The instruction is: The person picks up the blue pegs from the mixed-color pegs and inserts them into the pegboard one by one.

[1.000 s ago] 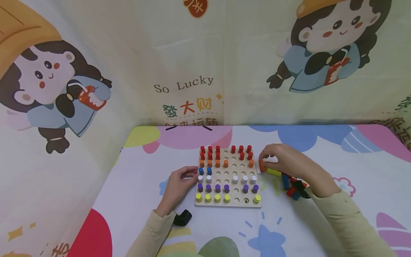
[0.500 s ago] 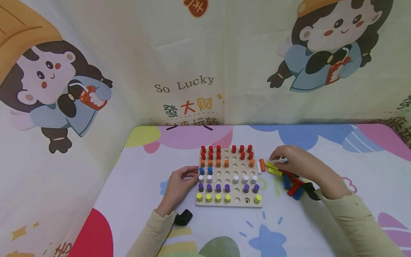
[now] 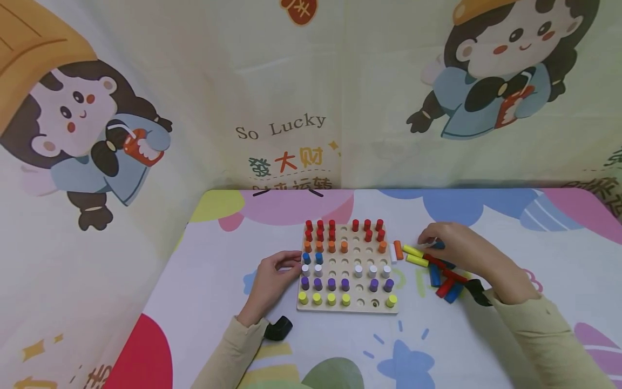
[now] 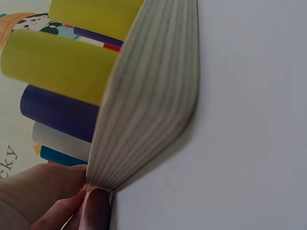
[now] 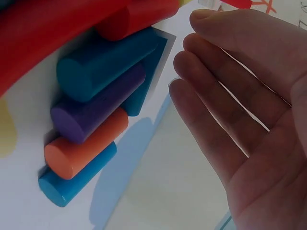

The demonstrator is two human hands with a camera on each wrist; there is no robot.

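Note:
A wooden peg board (image 3: pixel 347 309) lies on the table with rows of red, orange, blue, white, purple and yellow pegs and several bare holes. My left hand (image 3: pixel 274 273) pinches its left edge; the left wrist view shows fingertips (image 4: pixel 91 206) at the board's edge (image 4: pixel 148 100). My right hand (image 3: pixel 449 246) hovers over the loose pegs (image 3: pixel 439 270) right of the board. In the right wrist view its fingers (image 5: pixel 225 100) are straight and hold nothing, beside blue, purple (image 5: pixel 96 112) and orange (image 5: pixel 84 148) pegs. An orange peg (image 3: pixel 398 249) and two yellow pegs (image 3: pixel 415 255) lie between board and hand.
The table (image 3: pixel 204 281) has a cartoon-print cloth, and printed fabric walls (image 3: pixel 291 108) stand behind and to the left. A black strap (image 3: pixel 278 328) sits at my left wrist and another (image 3: pixel 478 292) at my right wrist.
My right hand let go of the orange peg beside the board's right edge and moved right over the loose pegs. The left hand stayed on the board's edge.

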